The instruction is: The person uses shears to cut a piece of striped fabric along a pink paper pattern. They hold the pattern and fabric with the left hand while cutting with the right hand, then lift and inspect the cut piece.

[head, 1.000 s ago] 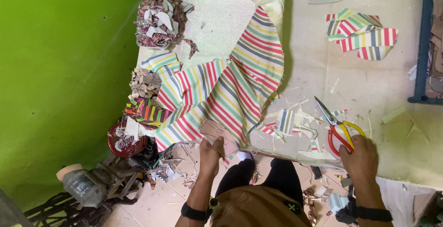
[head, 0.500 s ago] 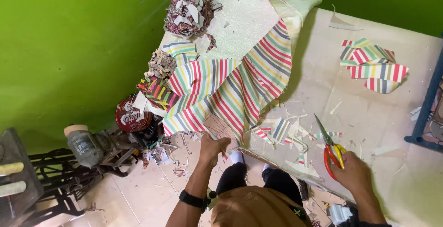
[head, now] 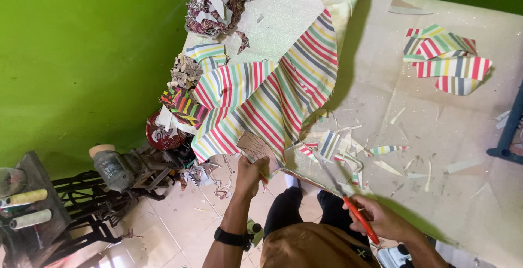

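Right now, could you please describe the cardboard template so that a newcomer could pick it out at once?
Start at the pale worktable and follow the big striped fabric down to its near edge. There the left hand pinches a small brown cardboard template against the cloth. It is the only plain brown piece among striped offcuts.

A heap of scraps (head: 218, 6) is seen at the table's (head: 463, 202) far corner, and cut striped pieces (head: 447, 58) are stacked well apart to the right. A red tin (head: 158, 136) and a motor (head: 117, 164) are seen by the green wall (head: 71, 55)
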